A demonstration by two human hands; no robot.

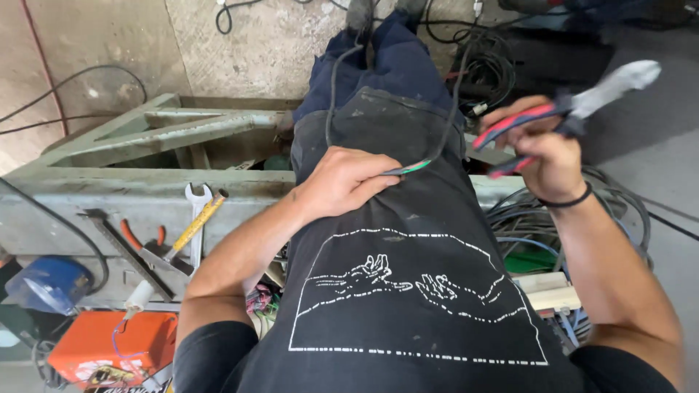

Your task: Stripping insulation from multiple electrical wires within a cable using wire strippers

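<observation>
Left hand [346,182] on cable [408,168] (green core), right hand [550,156] gripping pliers [575,109].

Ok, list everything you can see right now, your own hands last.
cable: one, black with green and blue cores, across the lap
pliers: one, red-and-blue grips, raised at right
spanner: one, silver, on the grey bench
putty knife: one, yellow handle, over the spanner
red pliers: one, on the bench
orange case: one, lower left
cable coils: black and blue, right floor
left hand: fingers pinch the cable
right hand: grips the pliers
</observation>
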